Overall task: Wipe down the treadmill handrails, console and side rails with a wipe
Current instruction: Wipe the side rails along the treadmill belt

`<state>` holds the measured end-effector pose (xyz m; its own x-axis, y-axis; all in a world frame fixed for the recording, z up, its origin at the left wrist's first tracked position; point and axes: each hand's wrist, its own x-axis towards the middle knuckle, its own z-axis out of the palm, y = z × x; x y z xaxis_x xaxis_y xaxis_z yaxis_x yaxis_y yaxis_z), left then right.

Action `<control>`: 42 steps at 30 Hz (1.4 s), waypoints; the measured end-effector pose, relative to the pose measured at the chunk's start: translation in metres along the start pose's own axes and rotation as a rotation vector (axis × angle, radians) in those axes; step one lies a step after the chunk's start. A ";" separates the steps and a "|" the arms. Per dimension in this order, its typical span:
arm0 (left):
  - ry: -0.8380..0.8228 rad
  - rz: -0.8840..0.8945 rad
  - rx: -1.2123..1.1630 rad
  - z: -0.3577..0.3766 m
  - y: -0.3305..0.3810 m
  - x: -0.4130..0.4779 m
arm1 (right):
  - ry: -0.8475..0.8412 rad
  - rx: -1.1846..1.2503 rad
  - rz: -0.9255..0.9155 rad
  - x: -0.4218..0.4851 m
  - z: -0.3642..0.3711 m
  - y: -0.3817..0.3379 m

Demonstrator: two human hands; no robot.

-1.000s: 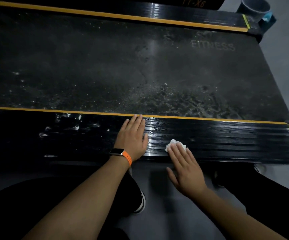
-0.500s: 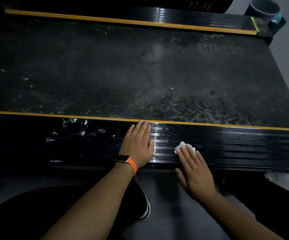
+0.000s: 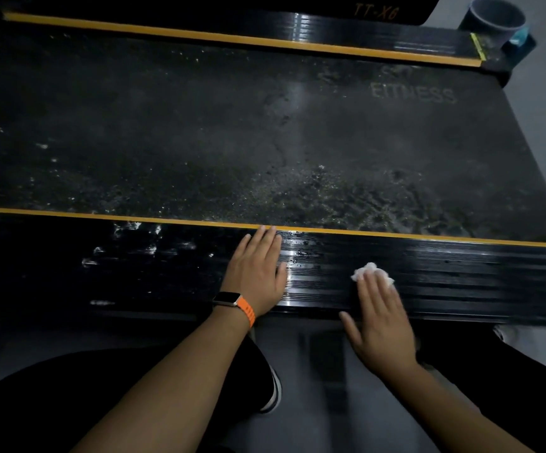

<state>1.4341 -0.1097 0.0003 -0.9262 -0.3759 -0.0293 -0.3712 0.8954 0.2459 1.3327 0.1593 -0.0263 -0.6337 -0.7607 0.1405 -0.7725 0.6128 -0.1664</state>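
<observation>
The treadmill's near side rail point(image 3: 461, 282) is black, ribbed and glossy, with a yellow stripe along its inner edge. My right hand point(image 3: 379, 318) lies flat with straight fingers and presses a crumpled white wipe point(image 3: 368, 271) onto the rail; the wipe shows past the fingertips. My left hand point(image 3: 257, 271), with a watch on an orange strap at the wrist, rests flat on the rail to the left, fingertips at the yellow stripe. White smears mark the rail point(image 3: 128, 250) further left.
The dusty running belt point(image 3: 265, 142) with "FITNESS" lettering fills the middle. The far side rail point(image 3: 330, 26) runs along the top. A grey bucket point(image 3: 495, 18) stands on the floor at the top right. My knees and a shoe point(image 3: 273, 393) are below on the grey floor.
My right hand has slid the wipe to the right along the near rail, widening the gap to my left hand. The left hand has stayed planted.
</observation>
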 end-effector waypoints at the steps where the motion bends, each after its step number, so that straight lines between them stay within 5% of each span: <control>1: 0.004 -0.001 -0.002 0.000 0.000 0.000 | 0.001 0.018 -0.055 0.006 0.004 -0.017; 8: 0.036 0.000 -0.026 -0.001 0.001 0.000 | -0.066 0.001 -0.254 0.021 0.006 -0.040; 14: 0.005 -0.001 -0.019 0.000 0.000 0.001 | -0.042 0.003 -0.064 0.014 0.000 -0.021; 22: 0.022 0.004 -0.016 0.001 0.000 0.001 | -0.132 0.005 -0.236 0.057 0.008 -0.046; 42: -0.007 0.007 -0.011 0.000 0.000 0.000 | -0.200 0.008 -0.013 0.076 -0.006 -0.020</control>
<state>1.4340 -0.1100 -0.0002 -0.9293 -0.3679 -0.0340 -0.3639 0.8953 0.2568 1.2994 0.0908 -0.0064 -0.6024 -0.7963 -0.0538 -0.7797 0.6016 -0.1738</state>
